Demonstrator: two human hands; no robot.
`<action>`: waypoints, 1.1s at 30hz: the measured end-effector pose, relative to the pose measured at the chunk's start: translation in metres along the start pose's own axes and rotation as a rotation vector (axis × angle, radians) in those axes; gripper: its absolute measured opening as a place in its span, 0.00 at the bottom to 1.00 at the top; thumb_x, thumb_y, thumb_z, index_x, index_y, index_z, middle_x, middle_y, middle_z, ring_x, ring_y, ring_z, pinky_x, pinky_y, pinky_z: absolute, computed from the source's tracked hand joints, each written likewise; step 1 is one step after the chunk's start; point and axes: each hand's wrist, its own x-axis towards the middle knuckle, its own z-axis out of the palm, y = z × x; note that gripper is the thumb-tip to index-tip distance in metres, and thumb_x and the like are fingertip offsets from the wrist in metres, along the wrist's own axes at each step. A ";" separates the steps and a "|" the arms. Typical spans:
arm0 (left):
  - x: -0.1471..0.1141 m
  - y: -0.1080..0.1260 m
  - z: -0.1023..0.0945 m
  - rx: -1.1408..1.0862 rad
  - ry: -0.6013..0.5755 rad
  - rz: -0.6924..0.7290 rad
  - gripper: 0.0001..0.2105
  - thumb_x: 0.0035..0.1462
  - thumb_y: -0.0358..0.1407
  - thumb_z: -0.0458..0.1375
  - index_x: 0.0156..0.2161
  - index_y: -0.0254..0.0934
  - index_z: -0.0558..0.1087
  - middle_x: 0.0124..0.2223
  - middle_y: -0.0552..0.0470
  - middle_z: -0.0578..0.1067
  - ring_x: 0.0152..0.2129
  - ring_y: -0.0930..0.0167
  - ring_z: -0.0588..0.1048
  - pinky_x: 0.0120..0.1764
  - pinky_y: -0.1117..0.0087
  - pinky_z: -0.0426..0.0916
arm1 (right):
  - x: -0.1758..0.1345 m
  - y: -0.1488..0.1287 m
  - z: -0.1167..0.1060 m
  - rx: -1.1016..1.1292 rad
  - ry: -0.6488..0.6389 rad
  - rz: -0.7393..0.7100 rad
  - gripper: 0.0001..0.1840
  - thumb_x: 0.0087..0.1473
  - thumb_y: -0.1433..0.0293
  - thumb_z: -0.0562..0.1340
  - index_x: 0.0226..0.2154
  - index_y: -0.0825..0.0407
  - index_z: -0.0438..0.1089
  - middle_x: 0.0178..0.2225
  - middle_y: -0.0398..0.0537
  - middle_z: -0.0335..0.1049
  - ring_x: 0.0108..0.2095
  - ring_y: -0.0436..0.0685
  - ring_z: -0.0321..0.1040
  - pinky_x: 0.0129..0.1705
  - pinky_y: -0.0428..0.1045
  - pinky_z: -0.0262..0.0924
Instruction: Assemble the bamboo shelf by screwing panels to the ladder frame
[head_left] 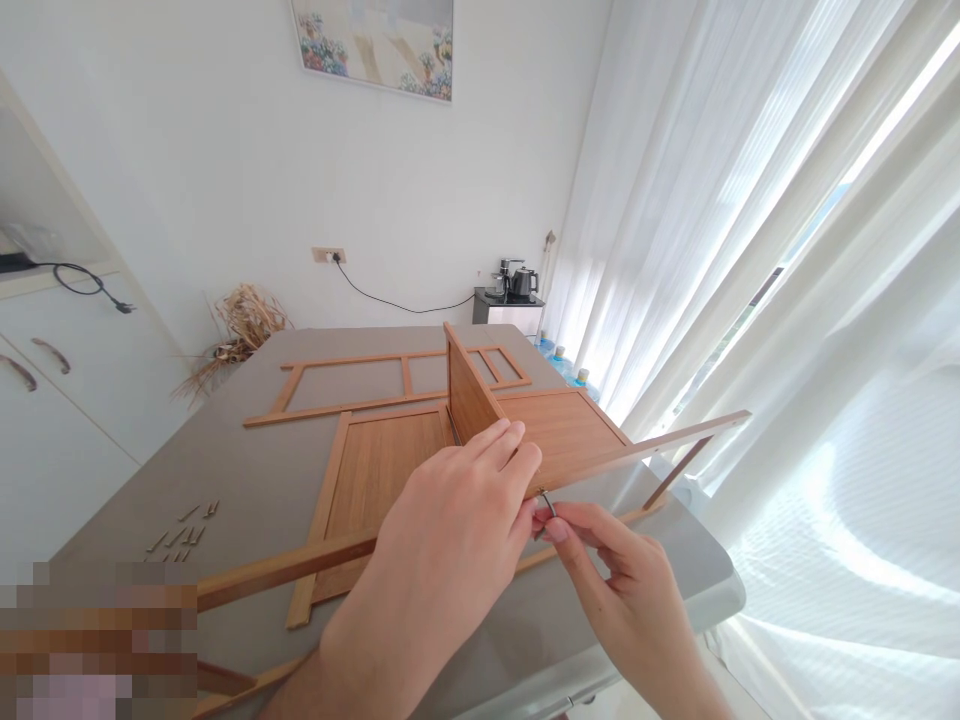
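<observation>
My left hand grips the joint where an upright wooden panel meets a long wooden side frame; its fingers are bent over the edge. Just right of it, my right hand pinches a thin, dark, bent hex key between thumb and fingers. The key's upper end meets a small brass-coloured fitting at the wood's edge. Whether its tip is seated in a screw is too small to tell. My left thumb is close to the key and partly hidden.
On the grey table lie a flat wooden panel, a slatted wooden frame and several screws at the left. Behind stand a kettle and water bottles. Curtains hang at right. Pixelation covers the lower left corner.
</observation>
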 end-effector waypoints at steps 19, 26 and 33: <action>-0.003 0.001 0.000 -0.009 0.050 0.014 0.11 0.62 0.34 0.58 0.50 0.42 0.71 0.60 0.55 0.71 0.53 0.67 0.73 0.51 0.63 0.71 | 0.015 0.008 -0.035 -0.341 0.000 -0.528 0.13 0.61 0.79 0.57 0.46 0.50 0.68 0.39 0.50 0.62 0.40 0.53 0.62 0.40 0.49 0.62; -0.005 0.003 0.004 0.061 0.106 0.081 0.13 0.62 0.32 0.58 0.52 0.37 0.71 0.56 0.50 0.75 0.51 0.65 0.74 0.51 0.61 0.70 | 0.016 0.000 -0.043 -0.324 -0.052 -0.544 0.13 0.61 0.78 0.57 0.47 0.49 0.66 0.40 0.49 0.63 0.41 0.53 0.63 0.41 0.49 0.62; -0.004 0.000 0.005 0.066 0.112 0.100 0.13 0.62 0.33 0.59 0.51 0.37 0.72 0.56 0.50 0.75 0.50 0.65 0.74 0.51 0.62 0.70 | 0.015 -0.002 -0.042 -0.261 -0.100 -0.490 0.13 0.62 0.77 0.56 0.46 0.48 0.66 0.40 0.48 0.62 0.41 0.53 0.64 0.40 0.48 0.63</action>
